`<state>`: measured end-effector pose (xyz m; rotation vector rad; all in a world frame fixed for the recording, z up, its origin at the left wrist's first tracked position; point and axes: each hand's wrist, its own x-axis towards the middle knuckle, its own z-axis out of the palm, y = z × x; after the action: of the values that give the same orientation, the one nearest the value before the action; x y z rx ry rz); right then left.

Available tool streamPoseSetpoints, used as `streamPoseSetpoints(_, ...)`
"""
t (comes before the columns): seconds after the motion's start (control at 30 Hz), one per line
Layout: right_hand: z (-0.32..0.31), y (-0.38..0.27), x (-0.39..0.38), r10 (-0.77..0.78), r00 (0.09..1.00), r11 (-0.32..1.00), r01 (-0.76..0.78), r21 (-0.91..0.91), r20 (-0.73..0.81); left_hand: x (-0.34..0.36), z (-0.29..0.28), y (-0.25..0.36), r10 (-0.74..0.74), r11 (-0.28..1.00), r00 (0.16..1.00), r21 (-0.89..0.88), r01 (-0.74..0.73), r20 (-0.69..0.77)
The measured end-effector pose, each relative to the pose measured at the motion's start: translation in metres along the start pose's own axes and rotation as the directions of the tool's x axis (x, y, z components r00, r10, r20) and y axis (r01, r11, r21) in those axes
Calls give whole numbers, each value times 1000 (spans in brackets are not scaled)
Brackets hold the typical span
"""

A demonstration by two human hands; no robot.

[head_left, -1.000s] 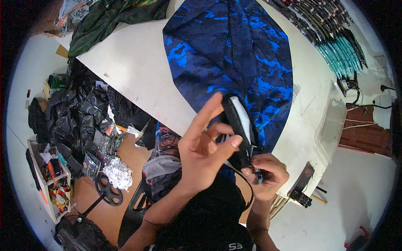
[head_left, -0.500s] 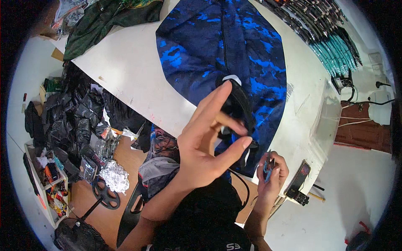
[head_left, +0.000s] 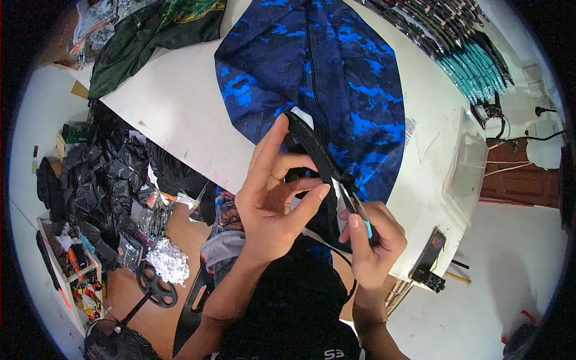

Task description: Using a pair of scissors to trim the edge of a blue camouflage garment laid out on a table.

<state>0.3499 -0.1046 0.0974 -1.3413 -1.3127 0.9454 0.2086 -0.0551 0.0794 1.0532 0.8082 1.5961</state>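
A blue camouflage garment (head_left: 366,120) with a dark zipper down its middle lies on the white table. Its near end is lifted, where a thick black band (head_left: 317,155) with a white patch curves upward. My left hand (head_left: 270,201) grips this band, index finger along its upper end and thumb lower down. Closed in my right hand (head_left: 377,240) are small thread snips (head_left: 359,208) with a light blue part. Their metal blades point up and lie against the band's lower stretch, though whether they touch a thread is too small to tell.
A dark green garment (head_left: 129,60) drapes over the table's far left. Stacked packaged goods (head_left: 474,66) line the far right edge. A phone on a holder (head_left: 429,255) stands at the right edge. Black plastic-wrapped items (head_left: 120,162) are heaped on the left.
My right hand has brought the snips up and left from beside the table edge to the black band. My left hand has shifted slightly left, and the band is turned more into view.
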Motion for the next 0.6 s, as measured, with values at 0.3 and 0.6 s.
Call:
streamPoseSetpoints(0.3, 5, -6, -1, -348, 937, 858, 301, -416, -40, -3, 4, 8, -2, 999, 999, -51, 3, 34)
streamPoseSetpoints(0.6, 1, -4, -5, -528, 849, 726, 466, -506, 25, -5, 5, 11, 1, 1000, 999, -22, 0, 52)
